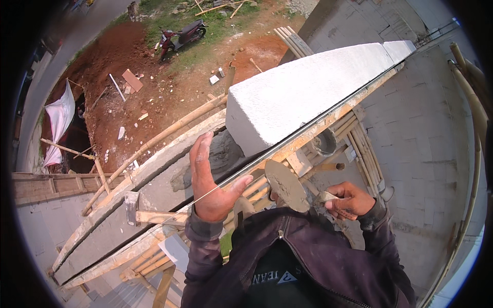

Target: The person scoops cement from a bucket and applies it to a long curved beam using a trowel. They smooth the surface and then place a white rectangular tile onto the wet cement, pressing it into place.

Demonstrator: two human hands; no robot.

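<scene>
My left hand [210, 187] is raised over the wall top with its thumb apart from the fingers, holding nothing. A thin taut string [205, 196] passes by its palm; I cannot tell if they touch. In my right hand [352, 200] is the handle of a trowel [285, 186], its rounded blade grey with mortar and pointing left. Wet mortar [218, 156] lies spread on the wall [154, 197] just beyond my left hand. Past it, a row of white lightweight blocks [303, 92] runs away to the upper right.
A hammer [131, 208] rests on the wall at the left. Bamboo scaffolding [364, 154] and a dark mortar bucket [324, 142] are below on the right. Bamboo poles [179, 121] edge the wall's far side. Down on the ground stand red soil [115, 56] and a motorbike [179, 38].
</scene>
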